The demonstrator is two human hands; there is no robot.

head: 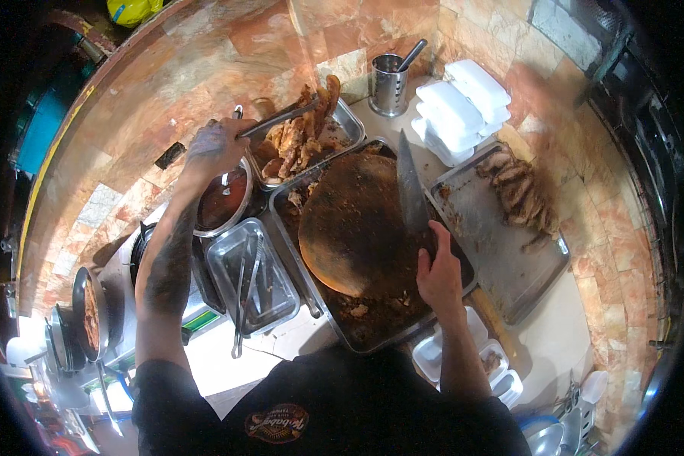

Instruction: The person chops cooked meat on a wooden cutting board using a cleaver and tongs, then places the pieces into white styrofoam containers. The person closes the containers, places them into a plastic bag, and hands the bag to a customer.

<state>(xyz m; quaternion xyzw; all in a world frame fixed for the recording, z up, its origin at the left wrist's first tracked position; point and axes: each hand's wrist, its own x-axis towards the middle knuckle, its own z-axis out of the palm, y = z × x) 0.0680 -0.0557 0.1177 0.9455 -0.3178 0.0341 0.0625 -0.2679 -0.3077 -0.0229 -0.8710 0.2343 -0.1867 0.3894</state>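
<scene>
My left hand (219, 142) is closed on metal tongs (282, 115), whose tips grip a piece of cooked meat (326, 105) above a metal tray (350, 122) heaped with more browned meat. In my right hand (440, 273) is a large knife (411, 188), its blade pointing away from me over the right side of a round wooden chopping board (353, 228). The board lies in a deep metal tray (330, 328) with meat scraps around it. To the right, another metal tray (490, 256) holds a row of meat pieces (518, 191).
A pot of dark red sauce (222, 199) and a clear container with tongs (253, 285) stand at left. White foam boxes (461, 108) are stacked beside a perforated metal utensil holder (388, 85). Open foam boxes (430, 356) sit near my right forearm. A tiled wall (216, 51) curves behind.
</scene>
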